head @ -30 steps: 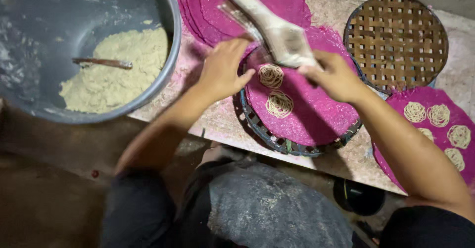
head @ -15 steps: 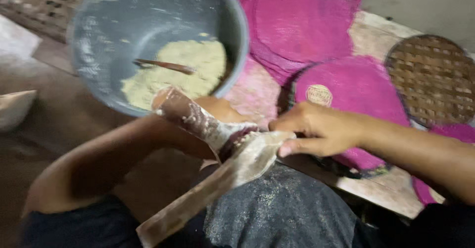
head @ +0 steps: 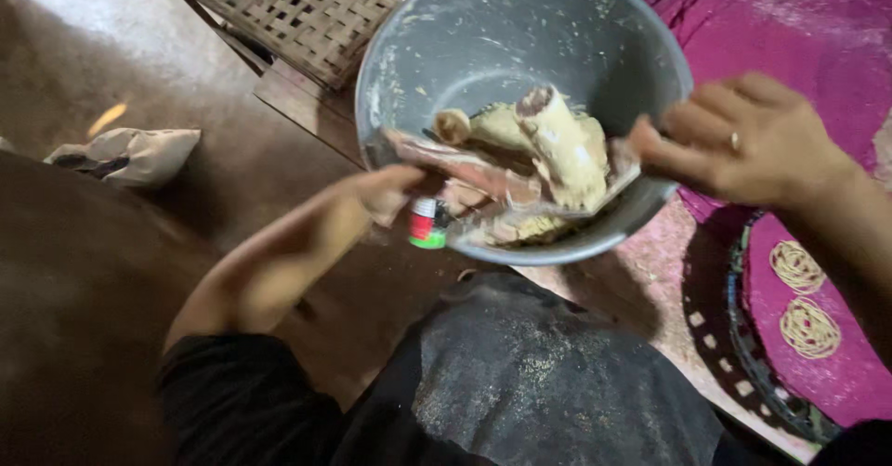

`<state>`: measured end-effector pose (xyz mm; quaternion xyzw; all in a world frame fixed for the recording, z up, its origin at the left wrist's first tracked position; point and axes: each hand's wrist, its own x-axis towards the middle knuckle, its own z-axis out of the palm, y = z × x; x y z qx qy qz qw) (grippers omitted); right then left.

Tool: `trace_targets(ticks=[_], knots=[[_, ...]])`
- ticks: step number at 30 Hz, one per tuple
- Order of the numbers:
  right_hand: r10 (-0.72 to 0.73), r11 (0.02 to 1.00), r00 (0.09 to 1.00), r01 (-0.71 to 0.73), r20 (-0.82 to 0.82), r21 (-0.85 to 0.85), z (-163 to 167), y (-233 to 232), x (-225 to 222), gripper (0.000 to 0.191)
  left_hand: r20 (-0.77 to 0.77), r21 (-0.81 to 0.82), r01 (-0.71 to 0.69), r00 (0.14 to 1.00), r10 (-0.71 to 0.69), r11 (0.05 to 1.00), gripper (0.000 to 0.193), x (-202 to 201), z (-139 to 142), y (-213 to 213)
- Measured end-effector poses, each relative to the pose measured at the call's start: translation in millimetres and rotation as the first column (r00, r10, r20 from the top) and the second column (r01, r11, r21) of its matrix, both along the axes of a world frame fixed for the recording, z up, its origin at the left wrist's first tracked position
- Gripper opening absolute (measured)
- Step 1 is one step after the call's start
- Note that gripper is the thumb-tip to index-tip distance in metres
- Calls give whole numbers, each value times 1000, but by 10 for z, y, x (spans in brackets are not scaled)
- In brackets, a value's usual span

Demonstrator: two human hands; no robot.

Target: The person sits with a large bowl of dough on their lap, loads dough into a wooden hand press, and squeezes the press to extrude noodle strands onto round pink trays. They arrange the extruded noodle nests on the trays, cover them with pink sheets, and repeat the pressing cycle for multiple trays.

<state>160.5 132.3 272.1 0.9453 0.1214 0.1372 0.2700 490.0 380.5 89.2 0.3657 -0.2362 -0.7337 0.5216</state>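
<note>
Your left hand [head: 390,192] is clenched around the handle end of a dough-smeared press [head: 502,183], which you hold over the near rim of the grey metal bowl [head: 437,39]. Its pale, dough-coated cylinder [head: 562,145] tilts up above the bowl's inside. Just under your left fingers sits a small red, white and green bottle [head: 427,223], touching or nearly touching the bowl's outer wall; the blur hides which. Your right hand [head: 743,141] is at the bowl's right rim, fingers curled and pinching the far end of the press, with a ring showing on one finger. Pale dough [head: 502,127] lies in the bowl beneath the press.

To the right, a round tray lined with pink cloth [head: 827,373] carries two coiled noodle nests [head: 799,266]. More pink cloth [head: 799,29] spreads behind the bowl, a woven bamboo mat [head: 307,11] lies at the top left, and a small cloth bundle [head: 130,155] rests on the brown floor [head: 74,289].
</note>
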Motion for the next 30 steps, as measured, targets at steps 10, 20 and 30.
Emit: trace_targets(ticks=[10, 20, 30], knots=[[-426, 609, 723, 673, -543, 419, -1757, 229, 1299, 27, 584, -584, -309, 482, 653, 750, 14, 90, 148, -71], [-335, 51, 638, 747, -693, 663, -1021, -122, 662, 41, 141, -441, -356, 879, 455, 824, 44, 390, -1, 239], [-402, 513, 911, 304, -88, 803, -411, 250, 728, 38, 169, -408, -224, 934, 314, 885, 38, 281, 42, 133]])
